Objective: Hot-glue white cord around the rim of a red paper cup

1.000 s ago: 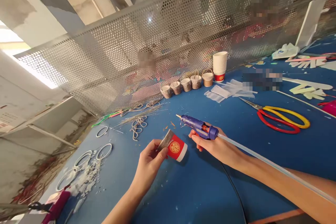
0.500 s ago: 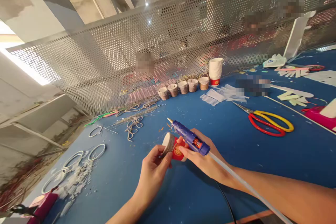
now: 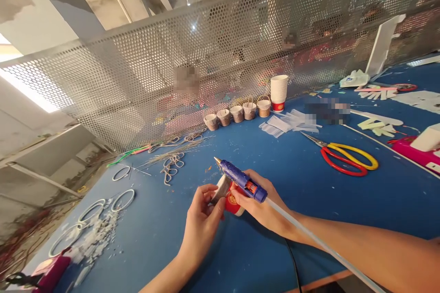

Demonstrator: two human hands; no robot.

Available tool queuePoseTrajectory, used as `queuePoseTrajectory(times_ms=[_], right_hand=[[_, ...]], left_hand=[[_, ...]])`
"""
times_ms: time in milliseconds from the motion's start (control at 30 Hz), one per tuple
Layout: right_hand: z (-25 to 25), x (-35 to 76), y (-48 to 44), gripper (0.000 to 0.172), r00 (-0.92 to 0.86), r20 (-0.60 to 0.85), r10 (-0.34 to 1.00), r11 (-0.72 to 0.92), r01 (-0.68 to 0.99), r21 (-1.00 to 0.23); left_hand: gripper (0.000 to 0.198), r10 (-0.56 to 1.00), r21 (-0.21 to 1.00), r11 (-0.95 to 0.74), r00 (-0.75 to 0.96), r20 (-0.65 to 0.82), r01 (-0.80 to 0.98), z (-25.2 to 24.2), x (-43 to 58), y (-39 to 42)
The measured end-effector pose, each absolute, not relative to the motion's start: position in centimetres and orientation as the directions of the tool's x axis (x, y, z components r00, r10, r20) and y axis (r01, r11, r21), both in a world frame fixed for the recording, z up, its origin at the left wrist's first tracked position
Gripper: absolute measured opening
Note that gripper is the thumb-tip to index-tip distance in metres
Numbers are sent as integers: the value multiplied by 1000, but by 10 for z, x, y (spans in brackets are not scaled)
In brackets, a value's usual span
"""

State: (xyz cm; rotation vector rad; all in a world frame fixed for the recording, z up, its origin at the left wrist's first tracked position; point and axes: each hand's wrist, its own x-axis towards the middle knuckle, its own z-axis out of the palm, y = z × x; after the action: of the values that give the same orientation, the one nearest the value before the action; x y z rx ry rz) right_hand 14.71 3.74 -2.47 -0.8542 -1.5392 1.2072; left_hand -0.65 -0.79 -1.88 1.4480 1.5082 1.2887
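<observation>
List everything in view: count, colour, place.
table: 1, blue, beneath
perforated panel: 1, grey, behind table
people: several, blurred, behind panel
board: 1, white, upper right
small buckets: 5, brownish, along panel
cup stack: 1, white, red bottom, along panel
scissors: 1, red and yellow handles, right
clear strips: many, translucent, beyond scissors
pale strips: several, greenish, right
cords: several, brownish, left
rings: at least 4, white, left
scraps: many, whitish, by rings
boxy objects: 2, magenta, outer edges
power cord: 1, black, bottom
paper cup: 1, red, centre
glue gun: 1, purple, centre
glue stick: 1, translucent, gun's rear
left hand: 1, bare, holding paper cup
right hand: 1, bare, holding glue gun
</observation>
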Motion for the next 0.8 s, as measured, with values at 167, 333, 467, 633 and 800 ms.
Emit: queuePoseTrajectory(times_ms=[167, 333, 467, 633, 800], right_hand=[[-24, 148, 33, 8, -320, 292, 901, 289, -58, -956], [-29, 147, 32, 9, -325, 363, 873, 360, -71, -930], [-25, 153, 33, 10, -318, 412, 854, 414, -63, -908], [-13, 168, 38, 10, -354, 382, 854, 411, 7, -912], [-6, 178, 46, 13, -365, 210, 907, 230, 11, -973]], left_hand=[[17, 956, 878, -222, -84, 282, 423, -24, -10, -5], [20, 906, 766, -386, 52, 421, 514, -24, -12, -4], [18, 890, 733, -408, 56, 453, 544, -22, -19, -5], [12, 852, 673, -419, 9, 523, 609, -16, -35, -4], [9, 831, 600, -404, 3, 556, 691, -13, -49, 2]])
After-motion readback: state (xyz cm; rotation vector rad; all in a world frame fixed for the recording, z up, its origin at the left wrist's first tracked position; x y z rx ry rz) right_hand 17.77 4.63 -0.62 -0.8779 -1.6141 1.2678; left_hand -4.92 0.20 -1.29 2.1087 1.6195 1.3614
